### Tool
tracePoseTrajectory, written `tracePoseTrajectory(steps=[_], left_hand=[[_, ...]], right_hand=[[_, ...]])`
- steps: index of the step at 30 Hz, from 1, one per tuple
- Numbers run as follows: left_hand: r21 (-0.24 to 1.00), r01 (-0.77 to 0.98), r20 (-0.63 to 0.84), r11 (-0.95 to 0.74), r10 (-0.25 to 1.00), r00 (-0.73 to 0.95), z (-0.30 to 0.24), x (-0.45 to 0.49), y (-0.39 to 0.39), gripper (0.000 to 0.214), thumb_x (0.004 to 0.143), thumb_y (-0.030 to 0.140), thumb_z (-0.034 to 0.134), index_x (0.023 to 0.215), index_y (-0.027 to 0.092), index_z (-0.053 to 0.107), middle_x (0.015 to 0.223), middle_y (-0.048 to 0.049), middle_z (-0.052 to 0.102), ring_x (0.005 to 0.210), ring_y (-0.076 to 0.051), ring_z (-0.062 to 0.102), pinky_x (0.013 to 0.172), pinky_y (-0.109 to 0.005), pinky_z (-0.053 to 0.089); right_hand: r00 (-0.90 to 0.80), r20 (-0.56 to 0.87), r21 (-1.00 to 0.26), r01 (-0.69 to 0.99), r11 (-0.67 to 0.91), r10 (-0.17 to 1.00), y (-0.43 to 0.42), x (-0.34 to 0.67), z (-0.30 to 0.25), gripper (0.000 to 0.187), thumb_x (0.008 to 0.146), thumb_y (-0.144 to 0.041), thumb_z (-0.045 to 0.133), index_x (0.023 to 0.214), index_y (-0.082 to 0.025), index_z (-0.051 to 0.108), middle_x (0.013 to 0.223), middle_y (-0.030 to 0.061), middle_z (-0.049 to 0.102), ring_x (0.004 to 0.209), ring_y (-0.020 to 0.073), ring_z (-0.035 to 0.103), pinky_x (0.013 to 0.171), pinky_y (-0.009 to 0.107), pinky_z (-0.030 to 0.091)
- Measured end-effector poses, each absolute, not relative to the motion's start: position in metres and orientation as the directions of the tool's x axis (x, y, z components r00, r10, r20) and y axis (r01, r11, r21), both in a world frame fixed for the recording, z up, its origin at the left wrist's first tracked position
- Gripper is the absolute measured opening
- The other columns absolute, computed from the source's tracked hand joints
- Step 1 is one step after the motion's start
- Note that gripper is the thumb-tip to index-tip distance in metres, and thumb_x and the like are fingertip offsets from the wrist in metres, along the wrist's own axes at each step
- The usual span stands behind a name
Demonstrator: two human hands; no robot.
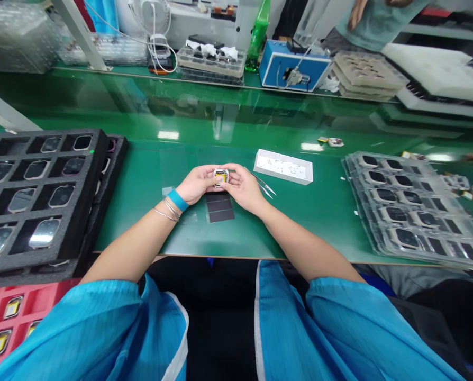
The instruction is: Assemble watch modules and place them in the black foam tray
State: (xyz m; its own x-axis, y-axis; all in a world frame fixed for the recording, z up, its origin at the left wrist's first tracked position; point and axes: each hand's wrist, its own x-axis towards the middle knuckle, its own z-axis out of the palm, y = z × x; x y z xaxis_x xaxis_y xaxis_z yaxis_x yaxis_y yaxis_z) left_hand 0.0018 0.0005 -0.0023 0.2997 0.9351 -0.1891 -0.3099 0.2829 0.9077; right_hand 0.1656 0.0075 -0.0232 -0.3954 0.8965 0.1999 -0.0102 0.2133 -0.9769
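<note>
Over the green table, a small open smartwatch case [221,178] with a yellow part inside sits between my two hands. My left hand [199,183] is closed on its left side, the thumb across it. Gripping the right side is my right hand [242,188]. Metal tweezers [265,186] stick out to the right from behind my right hand, and I cannot tell whether they are held or lying there. Just below the case lies a sheet of black rectangular pieces [220,208]. A white box [284,166] with tiny dark bits stands to the right.
Foam trays [73,209] of watches are stacked at left, above a red tray [42,299] with yellow-marked parts. Clear plastic trays [423,211] of watches lie at right. Behind stand a blue box [288,66], a green bottle [257,37] and a fan [151,16]. Other people's hands appear at right.
</note>
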Motion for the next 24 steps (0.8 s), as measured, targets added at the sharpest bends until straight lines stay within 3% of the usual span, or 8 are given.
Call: tracePoseTrajectory(steps=[3, 7, 12, 14, 16, 19, 24], left_hand=[[0.901, -0.297, -0.22, 0.316, 0.923, 0.314, -0.004, -0.001, 0.004, 0.038, 0.069, 0.018, 0.081, 0.105, 0.014, 0.07, 0.098, -0.0091, 0.074, 0.081, -0.015, 0.07, 0.075, -0.027, 0.059], [0.864, -0.379, -0.231, 0.332, 0.93, 0.287, -0.001, -0.007, 0.007, 0.03, 0.081, 0.018, 0.07, 0.112, 0.017, 0.068, 0.105, -0.0076, 0.072, 0.09, -0.015, 0.069, 0.091, -0.033, 0.056], [0.876, -0.391, -0.174, 0.282, 0.941, 0.29, 0.001, -0.012, 0.009, 0.042, 0.08, 0.018, 0.068, 0.122, 0.021, 0.064, 0.114, -0.0055, 0.069, 0.105, -0.018, 0.067, 0.102, -0.036, 0.049], [0.956, -0.223, -0.142, 0.19, 0.966, 0.216, -0.002, -0.012, 0.011, 0.049, 0.077, 0.02, 0.071, 0.125, 0.021, 0.063, 0.11, -0.006, 0.069, 0.101, -0.019, 0.067, 0.099, -0.039, 0.051], [0.997, 0.07, -0.034, 0.028, 0.996, 0.085, -0.007, -0.012, 0.013, 0.055, 0.07, 0.019, 0.077, 0.123, 0.02, 0.064, 0.104, -0.006, 0.068, 0.095, -0.021, 0.066, 0.094, -0.041, 0.052], [0.864, 0.468, 0.207, -0.185, 0.978, 0.003, -0.01, -0.012, 0.015, 0.063, 0.06, 0.011, 0.081, 0.121, 0.019, 0.065, 0.099, -0.0053, 0.064, 0.091, -0.02, 0.063, 0.089, -0.039, 0.053], [0.689, 0.668, 0.301, -0.283, 0.949, 0.092, -0.009, -0.012, 0.012, 0.063, 0.061, 0.009, 0.082, 0.12, 0.02, 0.062, 0.096, -0.0031, 0.062, 0.09, -0.019, 0.061, 0.087, -0.036, 0.052]], right_hand=[[-0.381, 0.174, -0.982, 0.007, 0.191, 0.908, 0.013, 0.167, -0.025, 0.05, 0.07, -0.038, 0.076, 0.113, -0.022, 0.055, 0.11, 0.0066, 0.07, 0.103, 0.0212, 0.069, 0.097, 0.039, 0.054], [-0.342, 0.14, -0.99, -0.023, 0.141, 0.929, 0.023, 0.172, -0.027, 0.062, 0.068, -0.047, 0.078, 0.121, -0.025, 0.053, 0.111, 0.0056, 0.07, 0.102, 0.0214, 0.068, 0.098, 0.041, 0.053], [-0.244, 0.13, -0.991, -0.043, 0.124, 0.961, 0.031, 0.176, -0.031, 0.052, 0.073, -0.056, 0.071, 0.113, -0.026, 0.054, 0.105, 0.0038, 0.071, 0.092, 0.0188, 0.069, 0.088, 0.039, 0.058], [-0.201, 0.139, -0.99, -0.005, 0.141, 0.97, 0.034, 0.177, -0.032, 0.05, 0.073, -0.057, 0.07, 0.109, -0.026, 0.055, 0.096, 0.0027, 0.072, 0.088, 0.018, 0.069, 0.084, 0.038, 0.058], [-0.174, 0.153, -0.987, 0.028, 0.16, 0.973, 0.036, 0.177, -0.033, 0.048, 0.073, -0.057, 0.069, 0.106, -0.025, 0.055, 0.089, 0.0016, 0.071, 0.083, 0.0175, 0.068, 0.082, 0.037, 0.058], [-0.153, 0.185, -0.978, 0.066, 0.197, 0.971, 0.037, 0.178, -0.033, 0.045, 0.075, -0.056, 0.067, 0.104, -0.024, 0.056, 0.083, 0.0007, 0.069, 0.078, 0.0169, 0.067, 0.08, 0.037, 0.057], [-0.158, 0.242, -0.956, 0.131, 0.263, 0.957, 0.034, 0.178, -0.034, 0.04, 0.078, -0.053, 0.064, 0.104, -0.023, 0.058, 0.08, 0.0006, 0.068, 0.076, 0.0173, 0.067, 0.08, 0.038, 0.054]])
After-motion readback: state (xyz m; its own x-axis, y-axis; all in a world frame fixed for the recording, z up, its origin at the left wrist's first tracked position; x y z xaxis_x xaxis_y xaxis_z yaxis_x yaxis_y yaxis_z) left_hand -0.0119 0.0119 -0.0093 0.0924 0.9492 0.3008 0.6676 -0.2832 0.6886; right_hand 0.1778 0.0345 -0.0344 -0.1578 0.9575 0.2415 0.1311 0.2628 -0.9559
